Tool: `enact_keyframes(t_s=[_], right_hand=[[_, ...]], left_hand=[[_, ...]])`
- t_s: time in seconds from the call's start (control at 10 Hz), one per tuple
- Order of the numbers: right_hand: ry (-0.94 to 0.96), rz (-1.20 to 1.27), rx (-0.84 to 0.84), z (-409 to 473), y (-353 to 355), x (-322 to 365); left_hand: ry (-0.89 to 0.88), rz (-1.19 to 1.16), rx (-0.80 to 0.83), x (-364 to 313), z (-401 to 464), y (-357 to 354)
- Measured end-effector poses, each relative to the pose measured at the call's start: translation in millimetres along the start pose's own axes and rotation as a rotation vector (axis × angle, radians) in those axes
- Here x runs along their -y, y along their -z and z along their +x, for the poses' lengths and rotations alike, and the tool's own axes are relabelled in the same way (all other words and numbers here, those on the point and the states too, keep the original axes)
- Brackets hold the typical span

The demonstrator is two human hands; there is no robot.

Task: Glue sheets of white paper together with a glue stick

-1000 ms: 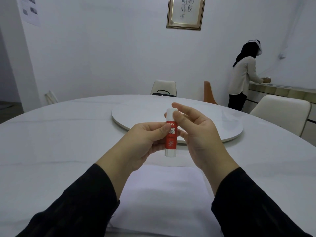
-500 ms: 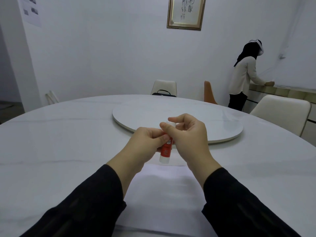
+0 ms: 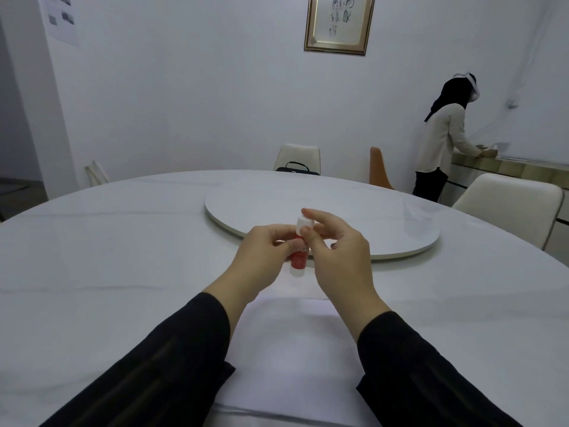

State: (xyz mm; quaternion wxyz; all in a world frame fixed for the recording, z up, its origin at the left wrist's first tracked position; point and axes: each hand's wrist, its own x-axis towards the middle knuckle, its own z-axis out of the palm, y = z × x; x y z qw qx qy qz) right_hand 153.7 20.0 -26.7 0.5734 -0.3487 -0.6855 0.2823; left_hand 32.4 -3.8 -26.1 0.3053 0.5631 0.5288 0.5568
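Turntable on round table, framed picture behind

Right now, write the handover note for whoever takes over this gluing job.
Left hand: grips the red body of the glue stick, held roughly upright above the table.
Right hand: pinches the white cap at the top of the stick.
White paper: lies flat on the table, near the front edge, between the forearms.
Done: glue stick picked up, both hands set to uncap it.
Left: whether the cap is loose cannot be told; get it off, spread glue on the paper, press the sheets together.
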Motion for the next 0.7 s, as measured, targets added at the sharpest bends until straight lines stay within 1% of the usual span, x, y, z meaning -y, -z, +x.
enact_keyframes(t_s=[0.2, 0.4, 0.6, 0.7], right_hand=[[-0.060, -0.108, 0.076, 1.2, -2.7, -17.4], [-0.047, -0.228, 0.109, -0.3, -3.0, -21.2], [-0.038, -0.236, 0.121, -3.8, -2.0, -20.9], [-0.039, -0.182, 0.005, -0.5, 5.9, -14.0]], left_hand=[[0.031, 0.066, -0.004, 17.0, 3.8, -1.0], [0.087, 0.060, -0.001, 25.4, 6.4, -4.1], [0.094, 0.085, 0.036, 25.9, 6.6, -3.7], [0.124, 0.124, 0.033, 27.1, 7.0, -2.4]])
